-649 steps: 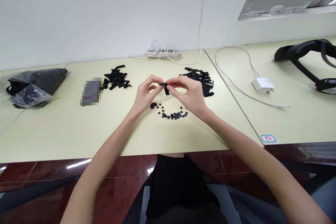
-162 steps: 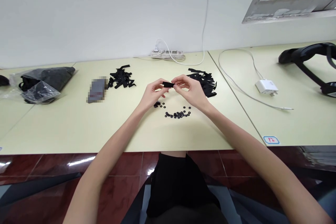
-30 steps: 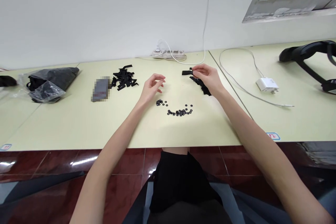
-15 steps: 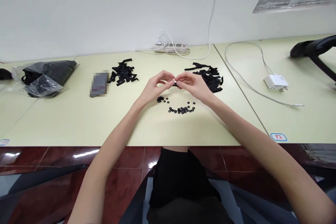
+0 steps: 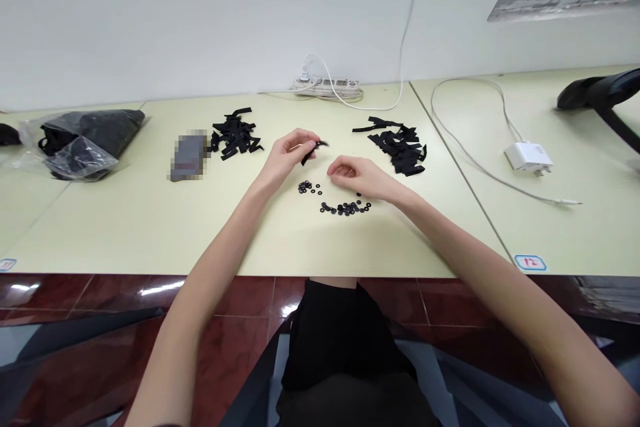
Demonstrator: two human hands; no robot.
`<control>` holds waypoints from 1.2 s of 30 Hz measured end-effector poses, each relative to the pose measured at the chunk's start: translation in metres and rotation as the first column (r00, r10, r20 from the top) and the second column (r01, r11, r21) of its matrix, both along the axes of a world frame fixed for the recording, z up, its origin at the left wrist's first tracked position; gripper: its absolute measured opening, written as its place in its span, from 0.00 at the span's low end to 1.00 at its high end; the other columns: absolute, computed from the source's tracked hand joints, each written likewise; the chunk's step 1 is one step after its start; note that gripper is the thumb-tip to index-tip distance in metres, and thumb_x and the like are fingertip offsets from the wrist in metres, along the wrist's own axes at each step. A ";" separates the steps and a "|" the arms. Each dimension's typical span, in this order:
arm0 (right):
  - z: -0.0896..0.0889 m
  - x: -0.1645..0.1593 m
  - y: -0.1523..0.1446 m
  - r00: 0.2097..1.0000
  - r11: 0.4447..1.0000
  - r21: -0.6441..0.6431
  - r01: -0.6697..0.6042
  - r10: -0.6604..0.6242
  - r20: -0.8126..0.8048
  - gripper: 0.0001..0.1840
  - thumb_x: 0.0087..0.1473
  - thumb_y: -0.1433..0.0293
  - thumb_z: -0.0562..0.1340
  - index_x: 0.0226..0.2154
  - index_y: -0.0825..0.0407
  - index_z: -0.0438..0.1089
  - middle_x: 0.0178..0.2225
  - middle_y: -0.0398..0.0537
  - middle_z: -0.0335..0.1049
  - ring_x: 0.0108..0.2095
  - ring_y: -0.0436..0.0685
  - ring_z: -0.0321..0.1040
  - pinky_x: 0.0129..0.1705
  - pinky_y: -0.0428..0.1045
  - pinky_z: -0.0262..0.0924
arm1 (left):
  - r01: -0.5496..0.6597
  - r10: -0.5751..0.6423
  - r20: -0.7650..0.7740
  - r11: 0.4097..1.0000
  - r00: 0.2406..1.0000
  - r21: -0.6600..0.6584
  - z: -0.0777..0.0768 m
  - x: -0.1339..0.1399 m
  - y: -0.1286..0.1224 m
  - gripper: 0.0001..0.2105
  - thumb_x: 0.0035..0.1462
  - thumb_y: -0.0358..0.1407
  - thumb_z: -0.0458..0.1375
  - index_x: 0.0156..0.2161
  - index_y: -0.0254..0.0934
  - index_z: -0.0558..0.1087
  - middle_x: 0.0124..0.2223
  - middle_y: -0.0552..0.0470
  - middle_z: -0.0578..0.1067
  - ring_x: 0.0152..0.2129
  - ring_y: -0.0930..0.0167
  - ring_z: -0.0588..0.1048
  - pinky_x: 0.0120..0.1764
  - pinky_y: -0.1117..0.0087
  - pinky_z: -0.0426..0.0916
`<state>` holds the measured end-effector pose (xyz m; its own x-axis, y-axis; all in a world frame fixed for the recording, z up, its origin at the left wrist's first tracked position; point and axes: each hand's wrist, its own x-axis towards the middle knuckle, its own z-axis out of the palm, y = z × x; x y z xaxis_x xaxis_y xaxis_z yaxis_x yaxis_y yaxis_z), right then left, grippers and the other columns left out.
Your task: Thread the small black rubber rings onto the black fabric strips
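A short black fabric strip [image 5: 309,155] is pinched between the thumb and fingers of my left hand [image 5: 291,150], one end bent out to the right. My right hand [image 5: 354,175] is apart from the strip, lower and to the right, its fingers curled in. Whatever its fingertips may hold is hidden. Just below it lie several small black discs [image 5: 346,209], some with holes, partly covered by the hand. A smaller cluster of black rings [image 5: 305,187] sits below my left hand. More black strips are heaped in a right pile [image 5: 400,149] and a left pile [image 5: 236,136].
Left on the pale table [image 5: 200,233] are a blurred grey block [image 5: 189,157] and a plastic bag [image 5: 95,143] with black stuff inside. A power strip [image 5: 327,87] lies by the wall. At right are a white charger [image 5: 528,157] with cable and a black stand [image 5: 600,93].
My hands were together at the strip and have parted. My left hand moved slightly left, keeping the strip; my right hand let go of it and came down toward the discs.
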<state>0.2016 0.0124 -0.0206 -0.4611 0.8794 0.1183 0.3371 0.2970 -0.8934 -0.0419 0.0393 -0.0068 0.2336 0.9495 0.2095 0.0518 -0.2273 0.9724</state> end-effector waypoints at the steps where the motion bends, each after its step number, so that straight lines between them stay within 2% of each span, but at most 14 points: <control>1: 0.002 0.000 -0.003 0.994 0.996 0.022 -0.084 0.083 0.068 0.06 0.62 0.64 0.68 0.41 0.47 0.80 0.40 0.49 0.82 0.41 0.60 0.78 0.48 0.57 0.72 | -0.051 0.053 0.043 0.998 0.998 -0.038 -0.002 -0.002 0.003 0.06 0.67 0.40 0.70 0.45 0.42 0.83 0.45 0.50 0.82 0.39 0.70 0.81 0.52 0.65 0.77; 4: 0.008 -0.001 -0.012 0.949 0.955 0.073 -0.288 0.275 0.152 0.07 0.63 0.62 0.69 0.41 0.45 0.83 0.45 0.48 0.83 0.44 0.61 0.78 0.49 0.55 0.71 | -0.139 0.160 0.152 0.980 0.975 -0.143 -0.004 -0.007 0.008 0.04 0.66 0.37 0.70 0.43 0.41 0.83 0.44 0.51 0.81 0.40 0.71 0.81 0.55 0.65 0.77; 6: 0.011 -0.003 -0.015 0.929 0.932 0.094 -0.350 0.332 0.160 0.07 0.64 0.62 0.69 0.40 0.44 0.83 0.46 0.48 0.82 0.45 0.61 0.78 0.50 0.55 0.70 | -0.146 0.179 0.196 0.975 0.964 -0.170 -0.004 -0.007 0.008 0.03 0.66 0.36 0.70 0.43 0.41 0.83 0.43 0.51 0.80 0.41 0.71 0.81 0.56 0.65 0.77; 8: 0.011 -0.006 -0.017 0.927 0.929 0.110 -0.354 0.333 0.171 0.07 0.65 0.63 0.67 0.38 0.44 0.82 0.44 0.48 0.81 0.43 0.60 0.77 0.48 0.55 0.70 | -0.135 0.165 0.193 0.978 0.967 -0.160 -0.003 -0.006 0.007 0.04 0.65 0.35 0.70 0.44 0.41 0.83 0.44 0.50 0.81 0.42 0.70 0.81 0.55 0.64 0.78; 13: 0.010 -0.009 -0.017 0.949 0.954 0.109 -0.280 0.258 0.179 0.08 0.67 0.64 0.65 0.36 0.46 0.79 0.38 0.48 0.80 0.37 0.60 0.74 0.41 0.55 0.68 | -0.116 0.121 0.108 0.992 0.987 -0.053 -0.001 0.002 0.001 0.07 0.63 0.39 0.71 0.45 0.42 0.84 0.45 0.49 0.83 0.41 0.68 0.81 0.53 0.63 0.78; 18: 0.010 -0.007 -0.016 0.967 0.973 0.073 -0.218 0.206 0.153 0.09 0.68 0.60 0.65 0.39 0.46 0.76 0.35 0.47 0.80 0.34 0.59 0.74 0.40 0.55 0.68 | -0.135 0.133 0.051 0.990 0.990 0.028 -0.001 0.004 0.000 0.09 0.64 0.44 0.71 0.45 0.42 0.85 0.51 0.47 0.85 0.50 0.63 0.82 0.55 0.62 0.77; 21: 0.008 -0.004 -0.012 0.984 0.983 0.084 -0.166 0.160 0.075 0.07 0.67 0.60 0.65 0.40 0.46 0.74 0.36 0.47 0.82 0.37 0.60 0.77 0.43 0.57 0.72 | -0.162 0.161 0.031 0.984 0.987 0.070 -0.001 0.003 0.000 0.09 0.61 0.41 0.74 0.44 0.42 0.85 0.48 0.48 0.85 0.50 0.63 0.82 0.55 0.64 0.76; 24: 0.008 -0.002 -0.007 0.995 0.986 0.135 -0.097 0.097 0.007 0.06 0.65 0.61 0.67 0.38 0.45 0.75 0.39 0.47 0.83 0.39 0.61 0.79 0.48 0.59 0.75 | -0.166 0.165 0.035 0.985 0.986 0.052 -0.001 0.004 -0.002 0.14 0.59 0.40 0.75 0.49 0.43 0.83 0.43 0.50 0.84 0.46 0.64 0.83 0.52 0.65 0.76; 26: 0.009 -0.001 -0.003 0.997 0.987 0.150 -0.053 0.061 -0.053 0.06 0.63 0.61 0.68 0.37 0.45 0.77 0.40 0.47 0.84 0.41 0.61 0.80 0.53 0.61 0.77 | -0.140 0.138 0.027 0.989 0.990 0.055 0.001 0.005 -0.003 0.15 0.60 0.39 0.75 0.51 0.44 0.83 0.44 0.49 0.84 0.48 0.64 0.83 0.53 0.65 0.76; 29: 0.011 -0.001 0.000 0.983 0.995 0.095 0.037 -0.019 -0.184 0.08 0.59 0.59 0.73 0.36 0.45 0.81 0.41 0.48 0.85 0.43 0.62 0.82 0.59 0.64 0.78 | -0.083 0.083 -0.002 0.991 0.997 0.106 0.003 0.008 -0.007 0.12 0.61 0.39 0.74 0.49 0.43 0.84 0.51 0.47 0.84 0.49 0.64 0.83 0.53 0.65 0.76; 33: 0.013 0.001 0.002 0.946 0.992 -0.005 0.128 -0.124 -0.299 0.13 0.57 0.55 0.77 0.37 0.45 0.84 0.43 0.49 0.87 0.47 0.65 0.84 0.63 0.67 0.76 | -0.036 0.047 -0.097 0.993 0.994 0.115 0.006 0.012 -0.012 0.11 0.64 0.42 0.71 0.49 0.43 0.87 0.52 0.47 0.86 0.39 0.67 0.81 0.47 0.65 0.76; 36: 0.012 0.001 0.003 0.902 0.986 -0.034 0.166 -0.165 -0.398 0.17 0.52 0.55 0.81 0.40 0.45 0.84 0.45 0.49 0.87 0.50 0.65 0.84 0.65 0.66 0.76 | -0.004 0.022 -0.141 0.992 0.990 0.127 0.008 0.014 -0.015 0.13 0.63 0.43 0.72 0.51 0.44 0.88 0.53 0.47 0.86 0.37 0.68 0.81 0.45 0.66 0.76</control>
